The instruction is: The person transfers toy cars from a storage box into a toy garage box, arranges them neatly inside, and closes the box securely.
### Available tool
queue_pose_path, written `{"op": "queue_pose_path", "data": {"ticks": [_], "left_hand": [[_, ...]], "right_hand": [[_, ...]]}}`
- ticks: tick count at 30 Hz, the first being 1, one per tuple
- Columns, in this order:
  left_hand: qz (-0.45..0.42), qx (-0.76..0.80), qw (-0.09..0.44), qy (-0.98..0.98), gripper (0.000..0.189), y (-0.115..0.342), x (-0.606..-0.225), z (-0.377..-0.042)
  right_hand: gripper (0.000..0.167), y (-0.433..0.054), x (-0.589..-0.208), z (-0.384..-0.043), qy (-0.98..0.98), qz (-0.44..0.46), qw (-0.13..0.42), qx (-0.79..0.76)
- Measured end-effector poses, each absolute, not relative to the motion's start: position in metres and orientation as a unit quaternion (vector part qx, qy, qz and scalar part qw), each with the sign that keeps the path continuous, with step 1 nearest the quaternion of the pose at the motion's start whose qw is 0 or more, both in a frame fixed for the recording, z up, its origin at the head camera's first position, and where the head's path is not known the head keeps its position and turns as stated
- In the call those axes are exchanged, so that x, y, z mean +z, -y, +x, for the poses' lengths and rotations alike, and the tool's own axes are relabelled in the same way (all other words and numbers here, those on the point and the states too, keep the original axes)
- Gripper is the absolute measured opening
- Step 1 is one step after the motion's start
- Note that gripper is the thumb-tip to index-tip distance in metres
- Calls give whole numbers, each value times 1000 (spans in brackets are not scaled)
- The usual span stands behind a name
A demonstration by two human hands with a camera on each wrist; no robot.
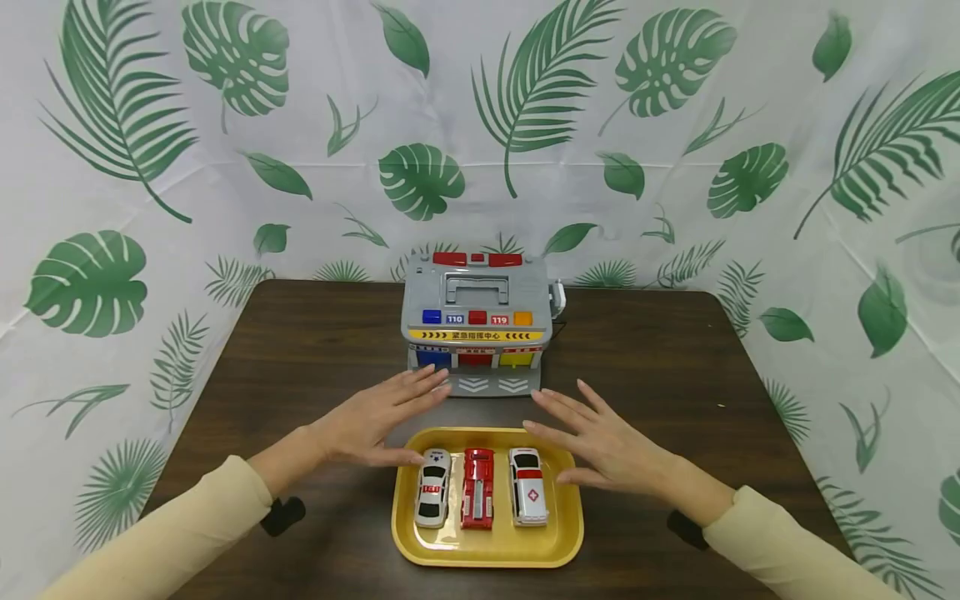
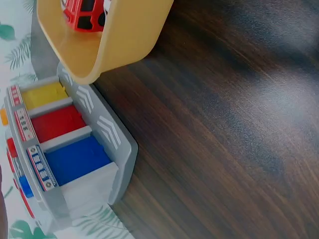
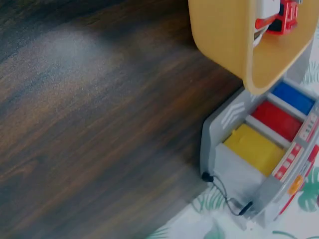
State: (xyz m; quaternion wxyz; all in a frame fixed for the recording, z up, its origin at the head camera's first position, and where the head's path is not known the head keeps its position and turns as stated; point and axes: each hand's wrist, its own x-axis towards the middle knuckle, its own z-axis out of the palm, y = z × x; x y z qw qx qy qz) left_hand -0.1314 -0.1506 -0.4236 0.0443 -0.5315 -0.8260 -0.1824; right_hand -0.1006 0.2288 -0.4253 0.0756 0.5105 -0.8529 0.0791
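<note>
My left hand (image 1: 375, 419) is held out over the left rim of a yellow tray (image 1: 487, 557), fingers extended and holding nothing. On the other side, my right hand (image 1: 607, 446) reaches in with spread fingers, also holding nothing. Three toy vehicles lie side by side in the tray: a white police car (image 1: 432, 492), a red fire truck (image 1: 477, 490) and a white ambulance (image 1: 529, 490) with a red cross. Behind the tray stands a grey toy emergency-station garage (image 1: 477, 292). Its blue door (image 2: 77, 159), red door (image 2: 58, 123) and yellow door (image 3: 254, 148) are closed.
The dark wooden table (image 1: 300, 333) holds the tray and garage. A leaf-patterned white cloth (image 1: 337, 192) hangs behind it. On the garage's right side sits a white part (image 1: 557, 298), and a thin black cord (image 3: 224, 194) hangs there.
</note>
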Motion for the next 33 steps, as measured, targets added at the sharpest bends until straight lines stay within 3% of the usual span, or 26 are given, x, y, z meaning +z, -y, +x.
{"op": "queue_pose_path", "data": {"ticks": [10,17,33], "left_hand": [[-372,-319,5,871,99,158,-430,-141],[-260,-402,26,877,96,159,-439,-152],[-142,-505,31,851,92,149,-452,-186]], "right_hand": [[68,-238,-432,-116,868,465,99,145],[75,-241,-436,-126,885,406,85,211],[74,-236,-454,-152,869,316,145,353]]}}
